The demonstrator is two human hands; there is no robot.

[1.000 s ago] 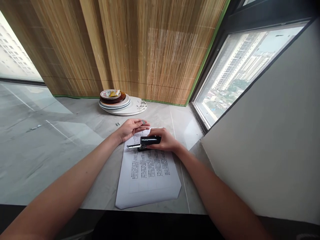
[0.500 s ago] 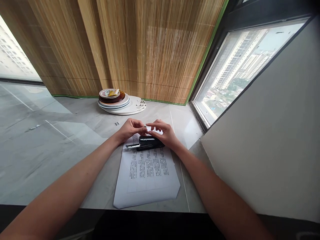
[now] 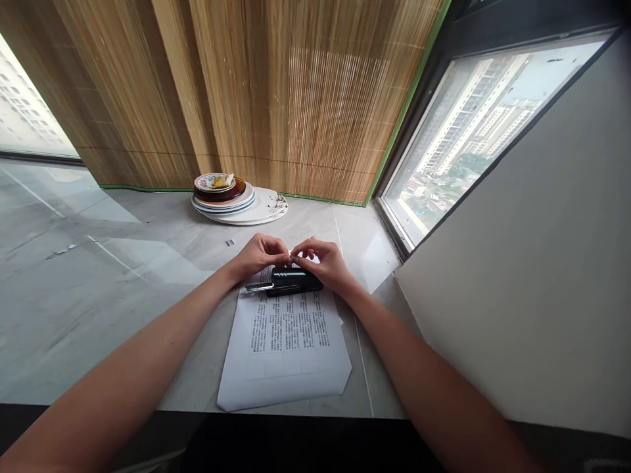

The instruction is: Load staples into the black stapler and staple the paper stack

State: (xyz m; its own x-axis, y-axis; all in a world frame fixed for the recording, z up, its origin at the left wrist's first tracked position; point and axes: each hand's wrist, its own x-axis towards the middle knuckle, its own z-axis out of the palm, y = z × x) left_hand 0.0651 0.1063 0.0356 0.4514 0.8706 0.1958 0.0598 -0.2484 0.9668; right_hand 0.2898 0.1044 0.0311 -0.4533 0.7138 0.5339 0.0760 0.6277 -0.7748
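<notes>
"Where the counter [image 3: 98, 302] runs off to the left, what is entered?"

"Left-hand window [image 3: 29, 98], one, pale building beyond. Scraps [image 3: 62, 250], small, loose on the counter. Blind [image 3: 236, 85], one, brown, slatted, green-edged. Plates [image 3: 263, 209], one stack, mixed sizes, near the foot of the blind. Metal strip [image 3: 229, 242], tiny, lying just beside the person on the counter; whether one piece or two, cannot tell."

"Next along?"

"Left hand [image 3: 261, 255], one: thumb and fingertips together, pinched on a small grey piece. Paper [image 3: 286, 381], white, printed, flat on the counter. Stapler [image 3: 296, 281], one, black, lying crosswise on the far half of the paper, silver bar jutting out to its left. Grey piece [image 3: 292, 259], one, held between the two hands just beyond the stapler, largely covered by fingers."

"And rightward?"

"Right hand [image 3: 325, 259], one: thumb and forefinger closed on the same piece, other fingers curled. Contact with the stapler: cannot tell. Right-hand window [image 3: 473, 131], one, dark frame, towers outside. Wall [image 3: 532, 276], plain, pale grey."
</notes>
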